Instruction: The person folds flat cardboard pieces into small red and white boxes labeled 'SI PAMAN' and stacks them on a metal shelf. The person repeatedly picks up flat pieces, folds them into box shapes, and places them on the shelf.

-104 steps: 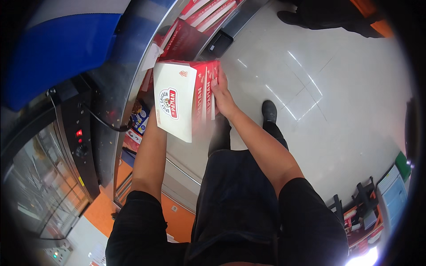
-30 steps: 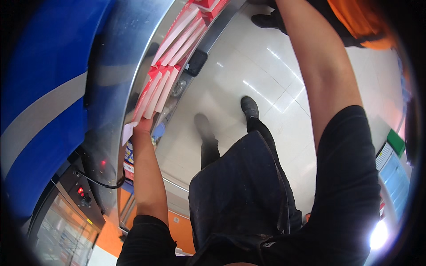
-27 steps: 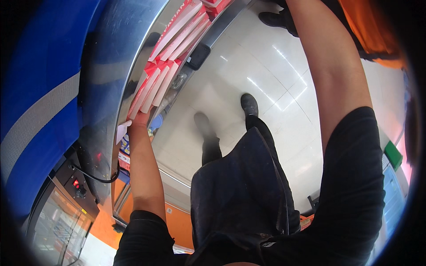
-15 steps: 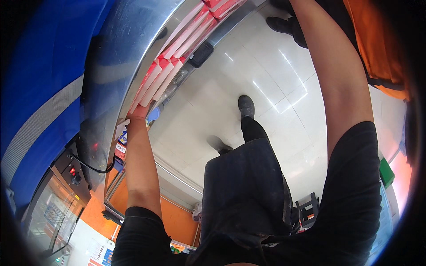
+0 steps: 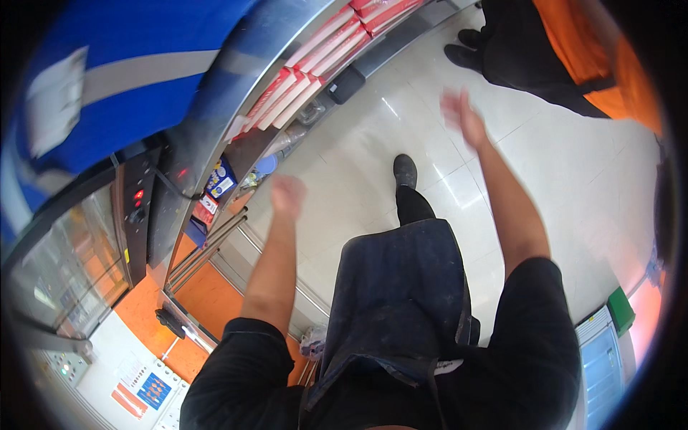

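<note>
The left grip (image 5: 288,195) is too blurred to tell whether its fingers are curled or apart; the right grip (image 5: 464,120), over the floor (image 5: 347,147), holds thumb and fingers apart around nothing. Red-and-white cartons (image 5: 283,100) sit on a shelf (image 5: 247,149) below the steel tabletop (image 5: 208,107), long axes slanting from lower left to upper right. They lie beyond the left grip, untouched, and well left of the right grip.

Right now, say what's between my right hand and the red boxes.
Head view: pale floor by the right hand, then a black object and clear container near the red boxes.
</note>
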`<state>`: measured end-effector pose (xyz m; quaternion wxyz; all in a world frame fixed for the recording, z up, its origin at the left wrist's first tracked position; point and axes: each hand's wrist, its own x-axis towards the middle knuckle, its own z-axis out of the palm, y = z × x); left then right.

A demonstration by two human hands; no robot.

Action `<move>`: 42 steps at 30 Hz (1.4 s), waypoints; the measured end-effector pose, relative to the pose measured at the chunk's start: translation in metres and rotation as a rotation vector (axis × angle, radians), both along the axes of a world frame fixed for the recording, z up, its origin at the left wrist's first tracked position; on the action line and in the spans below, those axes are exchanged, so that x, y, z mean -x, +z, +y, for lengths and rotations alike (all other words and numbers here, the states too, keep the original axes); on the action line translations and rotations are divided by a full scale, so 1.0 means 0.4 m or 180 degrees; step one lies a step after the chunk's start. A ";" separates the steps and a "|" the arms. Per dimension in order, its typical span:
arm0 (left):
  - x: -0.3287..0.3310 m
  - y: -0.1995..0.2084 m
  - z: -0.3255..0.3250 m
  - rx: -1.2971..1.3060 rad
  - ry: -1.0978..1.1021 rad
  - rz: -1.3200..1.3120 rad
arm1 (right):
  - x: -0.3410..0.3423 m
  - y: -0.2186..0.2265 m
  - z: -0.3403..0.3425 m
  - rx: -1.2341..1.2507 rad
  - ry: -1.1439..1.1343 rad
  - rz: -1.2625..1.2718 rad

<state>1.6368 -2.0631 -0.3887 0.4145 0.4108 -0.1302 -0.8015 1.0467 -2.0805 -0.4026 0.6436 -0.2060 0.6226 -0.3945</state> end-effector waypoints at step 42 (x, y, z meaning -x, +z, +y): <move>1.172 0.440 1.792 0.3135 -0.4147 -0.3618 | -0.079 0.241 3.763 -0.1969 -0.4237 0.0011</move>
